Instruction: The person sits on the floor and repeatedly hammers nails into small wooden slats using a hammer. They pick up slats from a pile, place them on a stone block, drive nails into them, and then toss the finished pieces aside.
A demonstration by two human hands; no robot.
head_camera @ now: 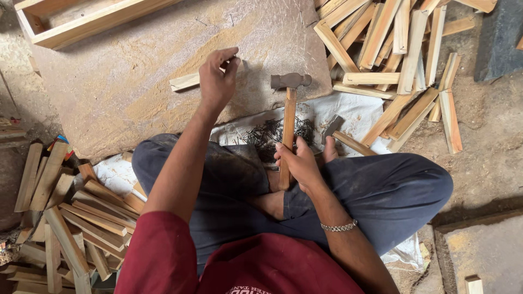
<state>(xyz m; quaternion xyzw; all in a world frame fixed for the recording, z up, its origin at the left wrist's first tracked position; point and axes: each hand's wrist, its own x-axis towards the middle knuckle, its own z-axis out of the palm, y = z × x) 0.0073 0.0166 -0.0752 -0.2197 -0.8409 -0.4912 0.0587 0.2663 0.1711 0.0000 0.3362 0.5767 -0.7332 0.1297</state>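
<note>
1. To the far left of the stone slab (131,81), a heap of short wooden slats (65,218) lies on the floor; a wooden frame (81,19) rests at the slab's upper left edge.
2. On the slab, the left hand (217,81) is pinched narrow, its fingertips holding what looks like a small nail upright over a short wooden strip (184,81); the nail itself is too small to make out surely.
3. Just right of the slab's near edge, the right hand (298,163) is closed around the wooden handle of a hammer (289,117); the steel head rests on the slab, beside the strip but apart from it.
4. Below the slab, loose nails (267,133) lie piled on a white sack (354,111); a second hammer (340,133) lies there too.
5. Right of the slab, more slats (403,60) are stacked.
6. Judging by this, the nail is being set; the strike calls for lifting the hammer and a steady left pinch.
</note>
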